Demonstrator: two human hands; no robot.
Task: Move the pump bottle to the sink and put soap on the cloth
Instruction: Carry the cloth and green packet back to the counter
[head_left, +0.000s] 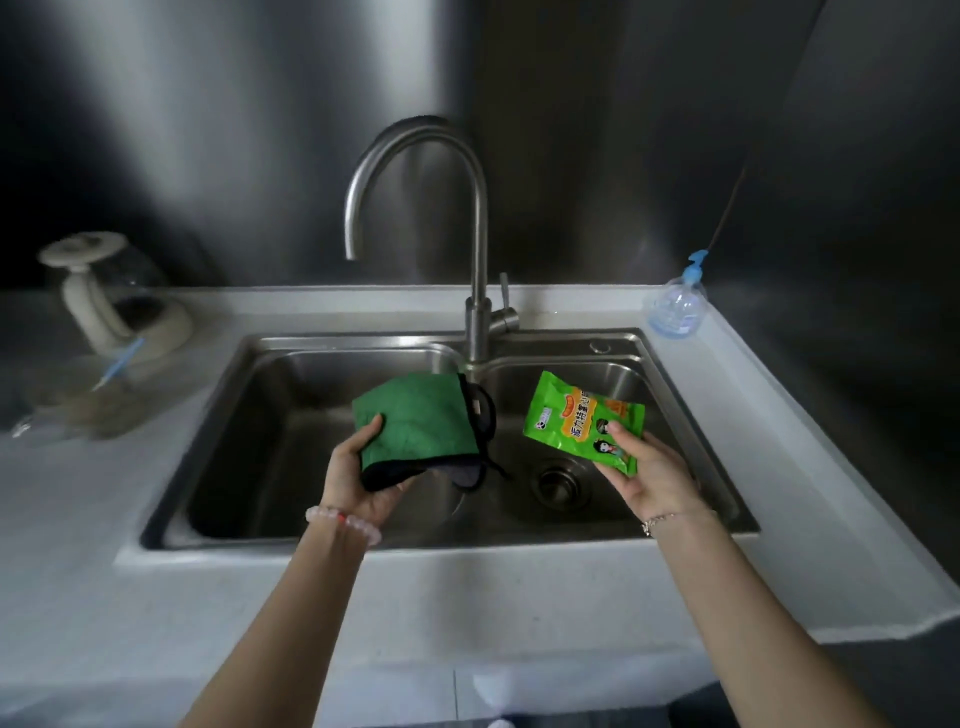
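Observation:
My left hand (361, 470) grips a folded green cloth (415, 426) with black trim, held over the steel sink (322, 347). In my right hand (652, 475) is a green printed packet (582, 418), held above the sink's right basin near the drain (558, 483). The clear pump bottle (677, 306) with a blue pump stands upright on the counter's back right corner, well away from both hands.
A curved steel faucet (480, 249) rises behind the sink's middle. On the white counter (78, 499) at the left stand a white holder (104, 306) and a blue-handled stick (118, 364). Steel wall panels close off the back and right.

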